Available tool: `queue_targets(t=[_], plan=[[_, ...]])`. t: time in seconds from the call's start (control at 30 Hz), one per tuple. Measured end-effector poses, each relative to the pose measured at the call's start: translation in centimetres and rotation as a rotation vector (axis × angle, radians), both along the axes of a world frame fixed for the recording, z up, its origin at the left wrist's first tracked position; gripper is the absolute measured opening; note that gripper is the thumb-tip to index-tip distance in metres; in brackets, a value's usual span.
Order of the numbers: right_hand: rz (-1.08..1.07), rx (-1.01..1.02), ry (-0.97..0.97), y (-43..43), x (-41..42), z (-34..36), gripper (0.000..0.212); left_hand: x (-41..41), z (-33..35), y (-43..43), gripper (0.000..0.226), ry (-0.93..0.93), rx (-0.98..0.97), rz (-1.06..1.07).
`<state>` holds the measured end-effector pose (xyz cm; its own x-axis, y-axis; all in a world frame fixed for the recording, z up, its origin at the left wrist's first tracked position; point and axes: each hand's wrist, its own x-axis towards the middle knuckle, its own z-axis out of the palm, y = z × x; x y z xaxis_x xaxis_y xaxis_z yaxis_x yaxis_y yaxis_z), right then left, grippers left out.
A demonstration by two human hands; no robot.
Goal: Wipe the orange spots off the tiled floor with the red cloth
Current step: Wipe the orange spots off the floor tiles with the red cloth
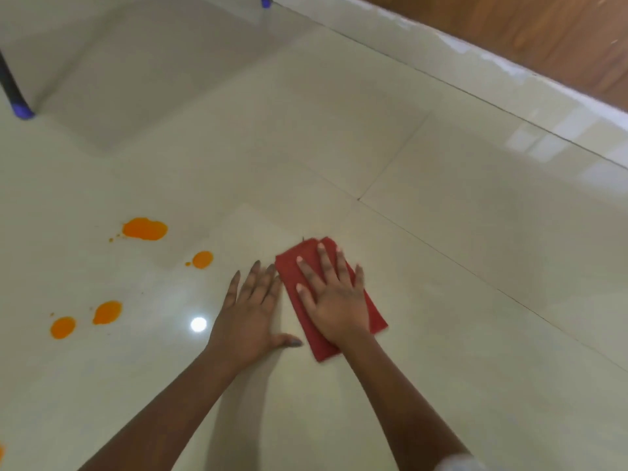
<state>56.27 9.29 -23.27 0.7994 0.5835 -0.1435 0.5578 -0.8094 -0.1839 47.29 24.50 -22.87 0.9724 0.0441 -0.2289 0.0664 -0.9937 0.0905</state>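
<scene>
A folded red cloth (pixel 373 314) lies flat on the pale tiled floor (pixel 339 147). My right hand (pixel 334 295) presses flat on top of it, fingers spread. Just left of the cloth, my left hand (pixel 249 314) rests flat on the bare tile with its fingertips touching the cloth's edge. Several orange spots sit to the left of both hands: a large blotch (pixel 145 229), a smaller spot (pixel 203 259), and a pair lower down (pixel 107 312) (pixel 63 327). A sliver of orange (pixel 1 452) shows at the left edge.
A dark furniture leg with a blue foot (pixel 21 110) stands at the far left; another blue foot (pixel 265 1) is at the top. A white skirting (pixel 475 59) and a wooden surface (pixel 543 32) run along the upper right. A light glare (pixel 198 324) reflects near my left hand.
</scene>
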Motion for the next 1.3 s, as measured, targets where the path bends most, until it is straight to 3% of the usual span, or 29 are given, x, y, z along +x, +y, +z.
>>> queue_targets(t=[0.1, 0.2, 0.3, 0.4, 0.53, 0.63, 0.73, 0.83, 0.93, 1.03, 1.13, 1.2, 1.3], plan=[[-0.124, -0.037, -0.05, -4.0, 0.9, -0.4, 0.056, -1.7, -0.2, 0.2, 0.104, -0.004, -0.033, 0.07], [-0.281, -0.088, 0.003, -1.5, 6.8, -0.1, 0.054, -1.9, -0.3, -0.2, 0.103, -0.025, -0.031, 0.099], [-0.063, -0.067, 0.027, 4.9, 5.6, 0.2, 0.054, -2.4, 0.0, 0.1, 0.106, -0.038, -0.002, 0.136], [0.265, 0.003, 0.001, 5.8, -2.1, -0.5, 0.052, -6.0, 0.4, 3.5, 0.108, -0.003, 0.025, 0.232], [0.139, -0.022, -0.057, 2.8, -1.8, -0.3, 0.057, -10.8, 0.6, 7.2, 0.097, 0.032, 0.001, 0.261], [-0.041, -0.048, 0.045, 8.8, 2.1, 0.0, 0.053, -11.4, 0.3, 7.3, 0.095, 0.036, -0.018, 0.264], [0.148, -0.019, 0.065, 15.5, -1.4, 0.5, 0.051, -11.8, 0.2, 7.7, 0.097, 0.019, 0.025, 0.257], [0.33, -0.023, 0.035, 13.4, -7.3, 0.4, 0.055, -13.6, 0.4, 9.0, 0.098, 0.024, 0.039, 0.263], [0.168, -0.078, -0.003, 9.2, -5.5, 0.1, 0.057, -15.2, 0.5, 10.0, 0.093, 0.024, 0.055, 0.199], [-0.01, -0.076, 0.069, 13.3, -1.6, 0.5, 0.048, -15.3, 0.3, 10.3, 0.092, 0.004, 0.067, 0.127], [0.21, -0.031, 0.09, 18.6, -5.9, 0.5, 0.05, -15.8, 0.8, 10.9, 0.091, 0.016, 0.106, 0.067], [0.394, -0.042, 0.08, 17.2, -10.9, 0.3, 0.056, -17.1, 1.9, 11.3, 0.09, 0.028, 0.141, 0.018], [0.298, -0.038, 0.041, 10.5, -12.3, 0.5, 0.056, -19.9, 2.2, 11.4, 0.092, 0.082, 0.164, -0.017]])
